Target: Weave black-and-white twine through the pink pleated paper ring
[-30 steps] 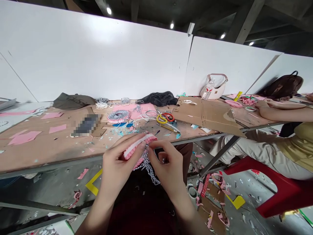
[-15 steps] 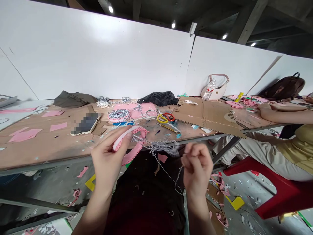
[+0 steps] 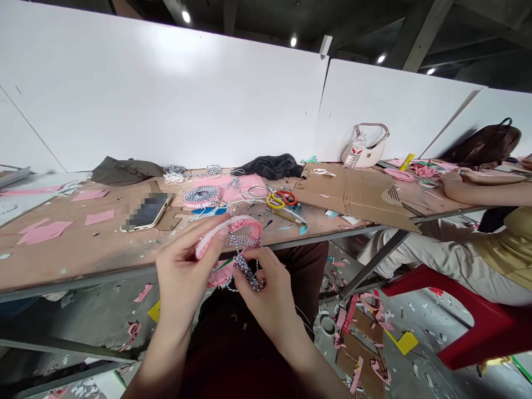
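Note:
My left hand [image 3: 183,274] grips a pink pleated ring [image 3: 245,225] by its near rim, just in front of the table edge. My right hand [image 3: 266,291] is below the ring with its fingers pinched on black-and-white twisted cord [image 3: 242,265] that runs across the ring's opening. A finished-looking disc wound with the same cord [image 3: 202,196] lies on the table beyond. Orange and yellow scissors [image 3: 280,199] lie to the right of it.
A phone [image 3: 146,211] lies on the cardboard-covered table [image 3: 83,244], with pink paper pieces [image 3: 39,231], a dark cloth [image 3: 272,166] and a white bag [image 3: 368,149] behind. Another person [image 3: 477,244] sits at the right on a red chair [image 3: 469,327]. Paper scraps litter the floor.
My right hand, which had pulled the cord out to the right and away from the ring, has come back in under the ring. The ring stayed in my left hand.

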{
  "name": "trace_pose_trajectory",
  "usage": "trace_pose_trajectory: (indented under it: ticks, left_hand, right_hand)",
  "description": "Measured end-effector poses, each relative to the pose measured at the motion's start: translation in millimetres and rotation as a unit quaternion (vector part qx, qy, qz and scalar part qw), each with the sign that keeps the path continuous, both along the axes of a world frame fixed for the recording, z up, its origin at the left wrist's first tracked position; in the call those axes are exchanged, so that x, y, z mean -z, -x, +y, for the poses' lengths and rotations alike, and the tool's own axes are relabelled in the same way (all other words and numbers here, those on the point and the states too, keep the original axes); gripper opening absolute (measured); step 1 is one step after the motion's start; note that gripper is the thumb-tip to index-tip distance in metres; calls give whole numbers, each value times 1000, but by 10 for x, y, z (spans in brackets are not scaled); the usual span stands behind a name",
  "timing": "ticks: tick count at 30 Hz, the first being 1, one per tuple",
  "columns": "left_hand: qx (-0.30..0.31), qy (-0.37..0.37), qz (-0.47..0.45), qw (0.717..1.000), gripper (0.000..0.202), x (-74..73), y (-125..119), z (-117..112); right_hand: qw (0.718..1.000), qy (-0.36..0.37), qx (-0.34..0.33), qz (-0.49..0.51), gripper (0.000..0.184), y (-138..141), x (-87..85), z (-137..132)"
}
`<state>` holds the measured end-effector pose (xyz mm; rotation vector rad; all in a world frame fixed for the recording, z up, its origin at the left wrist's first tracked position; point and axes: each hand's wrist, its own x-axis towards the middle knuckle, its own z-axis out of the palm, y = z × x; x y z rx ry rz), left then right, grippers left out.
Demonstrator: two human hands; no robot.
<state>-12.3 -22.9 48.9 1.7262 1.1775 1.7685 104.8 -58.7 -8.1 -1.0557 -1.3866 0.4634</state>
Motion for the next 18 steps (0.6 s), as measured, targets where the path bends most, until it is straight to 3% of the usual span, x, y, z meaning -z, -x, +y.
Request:
trace_pose_trajectory:
  ticks: [3, 6, 10, 14, 18]
  left_hand:
    - [8, 37, -49, 998, 17, 9, 23, 17]
    - [25, 39, -19, 999, 19, 36, 81, 56]
    - [102, 23, 44, 994, 23, 71, 141, 106]
    - [221, 0, 113, 969, 23, 79, 125, 115]
    - [253, -38, 124, 959, 20, 110, 75, 108]
  right_hand:
    - [996, 27, -27, 76, 12, -71, -9, -9]
    - [988, 31, -61, 137, 16, -219, -83, -41]
    - [985, 26, -51, 163, 12, -300, -173, -43]
    - [978, 52, -35, 197, 14, -278, -182, -16]
    - [983, 41, -31, 174, 13, -276, -188, -25]
